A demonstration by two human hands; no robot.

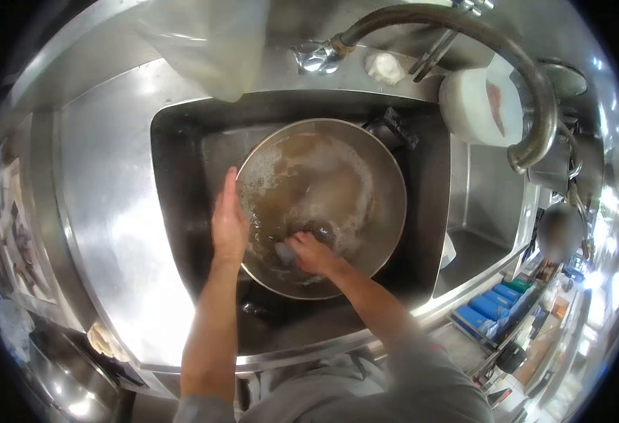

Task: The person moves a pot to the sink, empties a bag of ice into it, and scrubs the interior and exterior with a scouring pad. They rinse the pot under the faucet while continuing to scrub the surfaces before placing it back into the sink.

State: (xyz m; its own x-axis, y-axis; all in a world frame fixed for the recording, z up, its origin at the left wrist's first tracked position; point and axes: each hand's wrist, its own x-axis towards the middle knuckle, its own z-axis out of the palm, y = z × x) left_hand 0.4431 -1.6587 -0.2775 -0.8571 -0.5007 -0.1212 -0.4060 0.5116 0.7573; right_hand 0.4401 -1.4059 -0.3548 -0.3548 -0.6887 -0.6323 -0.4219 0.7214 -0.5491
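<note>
— Bowl (394, 218): location?
— Inside sink (429, 176); metal, wide, holding cloudy water (309, 176).
— Left hand (230, 225)?
— Against the rim, with straight fingers pressed together.
— Right hand (313, 255)?
— In the bowl, pinching one pale item (285, 252), partly hidden.

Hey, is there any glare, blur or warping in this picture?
Head view: wide-angle distortion bows the steel counter, with black corners; head view: glare whitens its surface left of the sink; head view: cloudy water in the bowl obscures detail around the right hand.
</note>
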